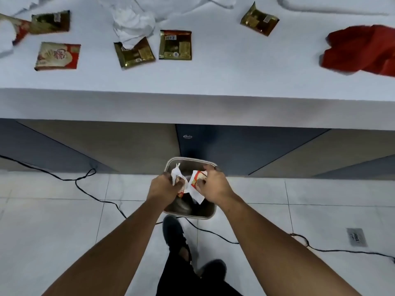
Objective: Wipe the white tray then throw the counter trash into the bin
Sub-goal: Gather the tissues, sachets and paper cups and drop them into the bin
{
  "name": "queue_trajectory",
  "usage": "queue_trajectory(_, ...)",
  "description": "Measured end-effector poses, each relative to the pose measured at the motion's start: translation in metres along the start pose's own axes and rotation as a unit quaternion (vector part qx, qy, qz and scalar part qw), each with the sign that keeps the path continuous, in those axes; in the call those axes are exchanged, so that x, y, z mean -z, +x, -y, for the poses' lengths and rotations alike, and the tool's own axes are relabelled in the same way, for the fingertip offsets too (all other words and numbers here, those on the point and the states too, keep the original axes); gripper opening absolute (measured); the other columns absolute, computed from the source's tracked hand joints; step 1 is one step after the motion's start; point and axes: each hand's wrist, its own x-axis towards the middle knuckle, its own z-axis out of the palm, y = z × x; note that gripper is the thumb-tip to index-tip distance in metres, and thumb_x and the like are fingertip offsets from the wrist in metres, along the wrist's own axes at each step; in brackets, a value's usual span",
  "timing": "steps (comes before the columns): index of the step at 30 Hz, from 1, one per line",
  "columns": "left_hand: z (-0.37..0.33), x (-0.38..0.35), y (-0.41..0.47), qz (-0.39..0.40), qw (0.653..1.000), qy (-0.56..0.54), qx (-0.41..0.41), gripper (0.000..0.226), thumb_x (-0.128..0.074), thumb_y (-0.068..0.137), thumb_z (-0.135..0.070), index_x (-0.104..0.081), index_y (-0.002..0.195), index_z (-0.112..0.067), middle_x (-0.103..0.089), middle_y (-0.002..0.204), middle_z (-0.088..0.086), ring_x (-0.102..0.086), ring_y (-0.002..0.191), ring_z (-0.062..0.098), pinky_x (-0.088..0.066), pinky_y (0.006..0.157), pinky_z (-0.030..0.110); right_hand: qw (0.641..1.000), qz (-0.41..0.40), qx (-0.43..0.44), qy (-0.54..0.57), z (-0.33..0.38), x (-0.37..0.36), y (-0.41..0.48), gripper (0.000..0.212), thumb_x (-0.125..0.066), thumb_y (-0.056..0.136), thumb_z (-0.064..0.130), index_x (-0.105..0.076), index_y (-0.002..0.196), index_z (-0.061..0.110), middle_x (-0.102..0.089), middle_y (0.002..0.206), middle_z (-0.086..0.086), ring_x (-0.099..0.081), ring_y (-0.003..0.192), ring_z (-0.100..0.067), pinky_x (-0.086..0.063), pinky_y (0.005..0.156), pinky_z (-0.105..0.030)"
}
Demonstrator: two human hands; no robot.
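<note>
Both my hands are over the open metal bin (205, 215) on the floor below the counter. My left hand (164, 186) grips a crumpled white and red wrapper (177, 175). My right hand (213, 184) grips another red and white wrapper (197, 180) with a white piece hanging down into the bin. On the white counter (213, 82) lie several gold and brown sachets (175, 44) (134, 53) (259, 19), a red and cream sachet (57, 56), crumpled white tissue (134, 24) and a red cloth (363, 50). The white tray is not in view.
Black cables (85, 175) run across the tiled floor on both sides of the bin. A floor drain (356, 237) sits at the right. My feet in dark sandals (175, 233) stand just behind the bin. Cabinet doors (235, 146) close off the space under the counter.
</note>
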Motion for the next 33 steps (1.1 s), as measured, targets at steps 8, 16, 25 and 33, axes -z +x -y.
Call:
queue_trajectory(8, -0.006, 0.008, -0.007, -0.140, 0.985, -0.090, -0.033, 0.034, -0.062, 0.095, -0.049, -0.064, 0.115, -0.022, -0.075, 0.095, -0.001, -0.069, 0.093, 0.024, -0.052, 0.076, 0.030, 0.998, -0.012, 0.043, -0.052, 0.005, 0.009, -0.001, 0.035, -0.054, 0.097, 0.029, -0.052, 0.129, 0.016, -0.054, 0.129, -0.012, -0.062, 0.108, -0.033, -0.055, 0.089, -0.040)
queue_trajectory(16, -0.060, 0.092, -0.071, -0.261, 0.935, -0.194, -0.138, 0.011, -0.055, 0.095, -0.055, -0.052, 0.093, -0.044, -0.064, 0.088, -0.025, -0.064, 0.073, 0.000, -0.051, 0.059, 0.023, 0.979, -0.128, 0.138, 0.076, 0.054, 0.080, -0.042, 0.024, -0.056, 0.092, 0.028, -0.064, 0.115, 0.026, -0.066, 0.110, 0.008, -0.064, 0.091, -0.012, -0.056, 0.081, -0.030)
queue_trajectory(25, -0.120, 0.217, -0.099, -0.314, 0.895, -0.237, -0.211, 0.018, -0.055, 0.093, -0.055, -0.052, 0.104, -0.042, -0.063, 0.090, -0.023, -0.063, 0.069, 0.004, -0.051, 0.060, 0.028, 0.925, -0.215, 0.251, 0.189, 0.150, 0.174, -0.075, 0.012, -0.056, 0.091, 0.030, -0.068, 0.092, 0.025, -0.066, 0.080, 0.014, -0.064, 0.077, -0.005, -0.051, 0.066, -0.019)
queue_trajectory(33, -0.142, 0.283, -0.056, -0.340, 0.910, -0.087, -0.221, 0.044, -0.067, 0.092, -0.035, -0.056, 0.133, -0.028, -0.049, 0.123, 0.008, -0.056, 0.109, 0.027, -0.051, 0.089, 0.039, 0.936, -0.267, 0.222, 0.053, 0.208, 0.218, -0.027, 0.043, -0.061, 0.091, 0.020, -0.058, 0.133, 0.014, -0.047, 0.127, -0.010, -0.049, 0.112, -0.029, -0.045, 0.096, -0.036)
